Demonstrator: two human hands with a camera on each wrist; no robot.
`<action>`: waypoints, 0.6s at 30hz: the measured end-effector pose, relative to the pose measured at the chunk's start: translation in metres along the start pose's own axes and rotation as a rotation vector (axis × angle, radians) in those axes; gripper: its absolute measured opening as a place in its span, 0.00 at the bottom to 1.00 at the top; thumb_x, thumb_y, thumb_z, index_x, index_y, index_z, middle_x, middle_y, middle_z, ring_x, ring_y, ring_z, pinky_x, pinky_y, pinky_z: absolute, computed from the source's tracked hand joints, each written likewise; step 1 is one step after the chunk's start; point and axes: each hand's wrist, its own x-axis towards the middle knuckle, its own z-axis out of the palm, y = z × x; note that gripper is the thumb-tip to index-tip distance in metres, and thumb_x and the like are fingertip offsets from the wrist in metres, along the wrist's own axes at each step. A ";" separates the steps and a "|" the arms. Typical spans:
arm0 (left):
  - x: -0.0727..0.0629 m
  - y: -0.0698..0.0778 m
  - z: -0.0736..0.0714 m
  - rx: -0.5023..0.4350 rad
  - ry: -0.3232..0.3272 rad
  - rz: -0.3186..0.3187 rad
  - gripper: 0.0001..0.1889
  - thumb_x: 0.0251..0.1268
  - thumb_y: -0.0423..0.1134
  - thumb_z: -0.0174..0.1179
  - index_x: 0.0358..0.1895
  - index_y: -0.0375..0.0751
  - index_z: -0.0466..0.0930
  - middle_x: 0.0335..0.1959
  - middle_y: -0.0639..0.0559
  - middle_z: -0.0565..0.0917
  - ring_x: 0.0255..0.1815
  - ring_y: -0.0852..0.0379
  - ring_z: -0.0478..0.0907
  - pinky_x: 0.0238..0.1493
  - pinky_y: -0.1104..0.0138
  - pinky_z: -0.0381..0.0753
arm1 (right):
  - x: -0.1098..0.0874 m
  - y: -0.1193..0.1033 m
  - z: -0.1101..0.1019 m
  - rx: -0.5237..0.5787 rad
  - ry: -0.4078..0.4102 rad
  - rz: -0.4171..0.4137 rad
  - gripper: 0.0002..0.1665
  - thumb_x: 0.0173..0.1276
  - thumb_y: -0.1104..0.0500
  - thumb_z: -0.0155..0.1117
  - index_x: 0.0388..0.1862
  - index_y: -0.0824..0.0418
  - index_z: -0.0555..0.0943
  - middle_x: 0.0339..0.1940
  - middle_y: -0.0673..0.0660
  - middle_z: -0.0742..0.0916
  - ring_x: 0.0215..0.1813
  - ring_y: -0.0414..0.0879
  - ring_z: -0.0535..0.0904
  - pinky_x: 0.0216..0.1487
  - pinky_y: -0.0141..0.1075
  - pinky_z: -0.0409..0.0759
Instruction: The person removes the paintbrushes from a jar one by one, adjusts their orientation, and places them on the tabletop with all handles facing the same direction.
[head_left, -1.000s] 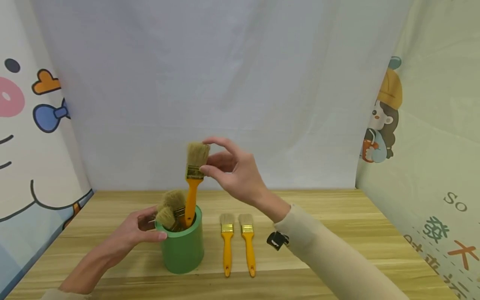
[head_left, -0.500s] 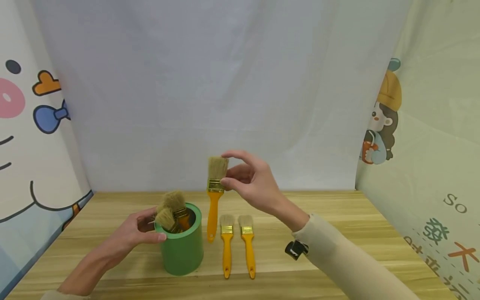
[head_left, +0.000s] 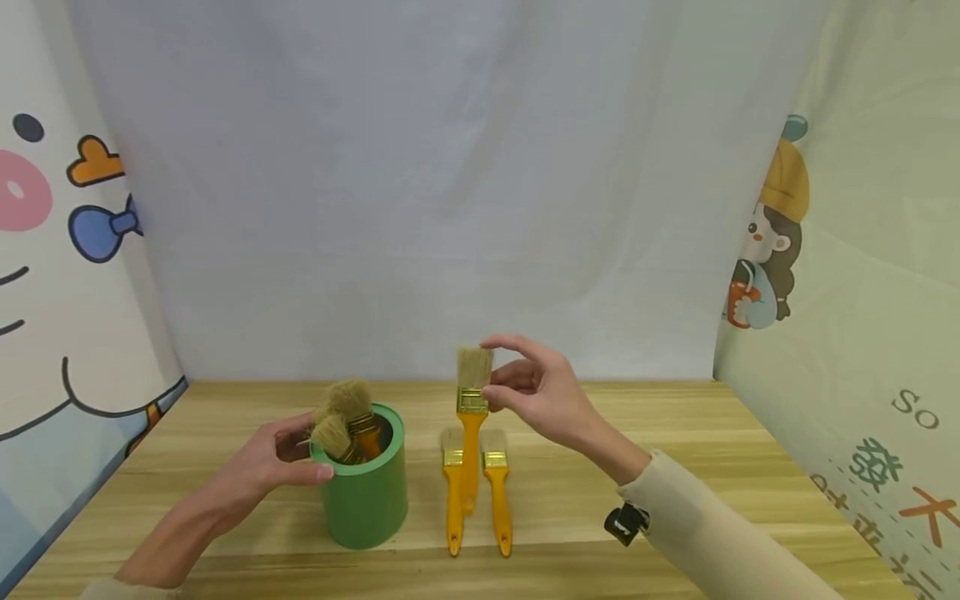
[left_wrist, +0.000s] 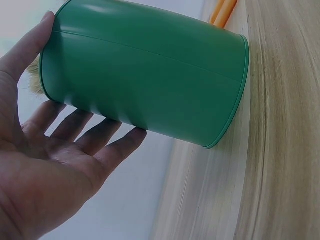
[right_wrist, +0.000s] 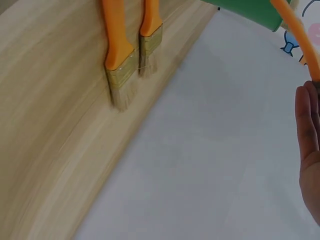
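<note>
My right hand (head_left: 543, 396) pinches a paintbrush (head_left: 470, 425) at its metal band, bristles up and orange handle hanging down. In the head view, this brush overlaps two matching paintbrushes (head_left: 454, 521) (head_left: 502, 521) that lie side by side on the wooden table, handles toward me. Left of them stands a green can (head_left: 367, 504), upright, with more brushes (head_left: 349, 402) inside, their bristles poking out over the rim. My left hand (head_left: 258, 467) holds the can near its top; the left wrist view shows the thumb and fingers (left_wrist: 120, 148) against its wall (left_wrist: 145, 70).
The wooden table (head_left: 637, 492) runs back to a white cloth (head_left: 450, 192). Printed cloths with cartoon figures hang on the left (head_left: 82, 292) and right (head_left: 862, 250). A small black device (head_left: 626, 523) sits at the right wrist.
My right hand has drawn the paintbrush out of the green can, then carried it right and down over the two brushes on the table. My left hand stays at the can.
</note>
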 end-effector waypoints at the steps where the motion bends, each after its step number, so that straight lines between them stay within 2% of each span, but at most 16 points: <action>1: 0.000 0.000 0.000 0.002 0.000 0.001 0.42 0.69 0.37 0.68 0.82 0.30 0.59 0.73 0.30 0.72 0.72 0.29 0.70 0.57 0.56 0.82 | -0.003 0.002 -0.002 -0.002 -0.004 0.013 0.31 0.71 0.74 0.69 0.72 0.64 0.76 0.40 0.62 0.91 0.36 0.54 0.90 0.43 0.46 0.89; 8: 0.000 0.001 0.000 0.010 0.005 0.010 0.41 0.69 0.37 0.68 0.81 0.29 0.60 0.72 0.32 0.73 0.69 0.36 0.74 0.57 0.57 0.82 | -0.019 0.026 -0.022 0.011 -0.025 0.104 0.31 0.72 0.73 0.68 0.73 0.69 0.74 0.41 0.66 0.91 0.36 0.57 0.90 0.43 0.48 0.89; 11: 0.000 0.001 0.001 0.013 0.008 0.012 0.41 0.69 0.36 0.68 0.81 0.29 0.61 0.71 0.32 0.74 0.69 0.37 0.74 0.57 0.58 0.82 | -0.028 0.039 -0.032 0.032 -0.028 0.175 0.32 0.72 0.73 0.67 0.74 0.70 0.72 0.42 0.69 0.90 0.36 0.58 0.90 0.43 0.48 0.89; 18: 0.000 0.000 0.000 0.015 0.007 0.007 0.41 0.69 0.36 0.68 0.81 0.28 0.59 0.72 0.31 0.73 0.70 0.33 0.73 0.57 0.58 0.82 | -0.044 0.063 -0.051 0.034 -0.049 0.330 0.33 0.74 0.71 0.68 0.75 0.69 0.72 0.44 0.70 0.90 0.38 0.59 0.90 0.46 0.59 0.86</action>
